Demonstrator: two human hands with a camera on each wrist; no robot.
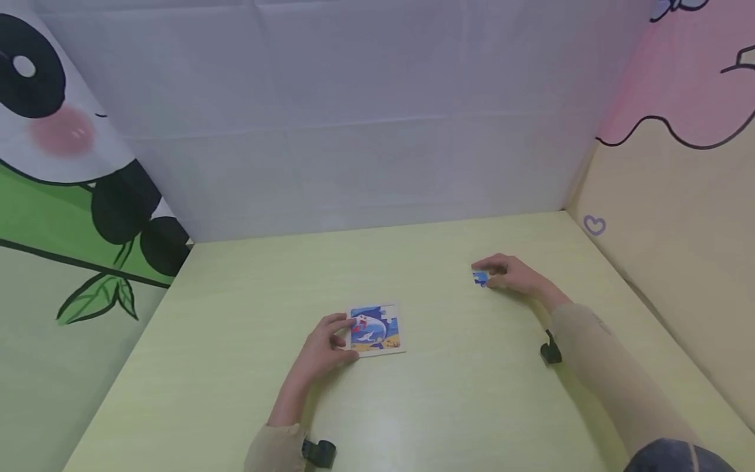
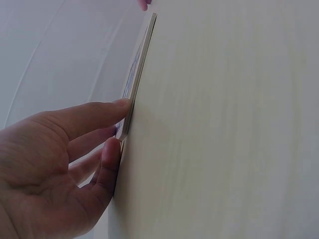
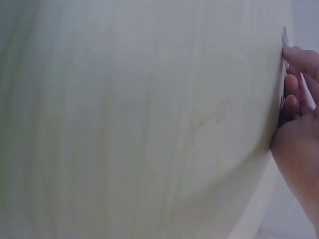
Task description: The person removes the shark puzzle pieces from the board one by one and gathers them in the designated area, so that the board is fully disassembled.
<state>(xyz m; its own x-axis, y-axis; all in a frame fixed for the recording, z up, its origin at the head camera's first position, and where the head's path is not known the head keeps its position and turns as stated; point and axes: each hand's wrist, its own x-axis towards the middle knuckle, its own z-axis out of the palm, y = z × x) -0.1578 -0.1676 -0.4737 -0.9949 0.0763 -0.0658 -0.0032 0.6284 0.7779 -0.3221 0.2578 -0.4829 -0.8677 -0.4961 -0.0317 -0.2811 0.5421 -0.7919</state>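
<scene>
A small square jigsaw puzzle (image 1: 373, 335) in a pale frame lies on the table, picturing a blue and white sea animal; its upper right corner shows a pale gap. My left hand (image 1: 321, 347) grips the puzzle's left side, thumb at the near corner and fingers over the left edge. In the left wrist view the thumb lies against the thin edge of the board (image 2: 142, 55). Farther back on the right, my right hand (image 1: 512, 274) pinches a blue puzzle piece (image 1: 480, 278) between thumb and fingers. Only a sliver of that piece (image 3: 284, 37) shows in the right wrist view.
Both hands work over a pale wooden table (image 1: 248, 295). A whitish cloth wall (image 1: 366, 131) stands along its far edge, with cartoon-printed panels (image 1: 118, 196) at the left and a beige-pink panel (image 1: 666, 196) at the right. Black straps with small devices (image 1: 319, 453) sit at the wrists.
</scene>
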